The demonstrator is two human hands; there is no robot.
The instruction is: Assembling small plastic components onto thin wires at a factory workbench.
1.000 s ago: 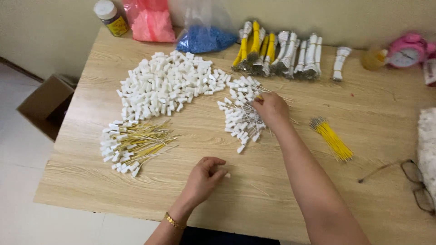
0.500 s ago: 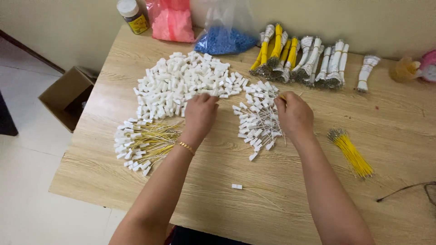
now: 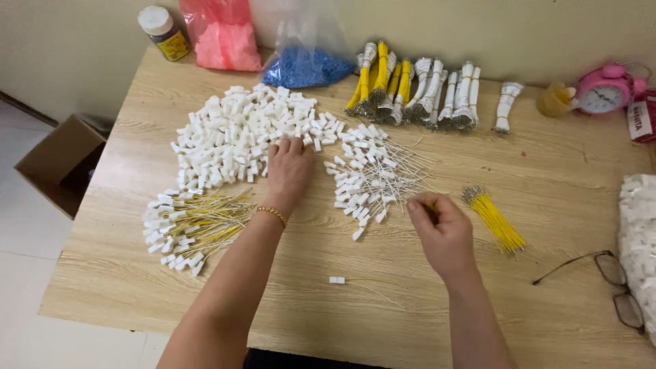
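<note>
The loose white wires [image 3: 403, 179] fanned beside the right hand [image 3: 443, 229] could snag and drag their small caps out of order (they lie tangled). That hand is pinched shut on a yellow wire [image 3: 428, 204], near the yellow wire bundle [image 3: 493, 219]. The left hand [image 3: 290, 171] lies palm down, fingers spread, touching the pile of white caps [image 3: 236, 133] farther left.
</note>
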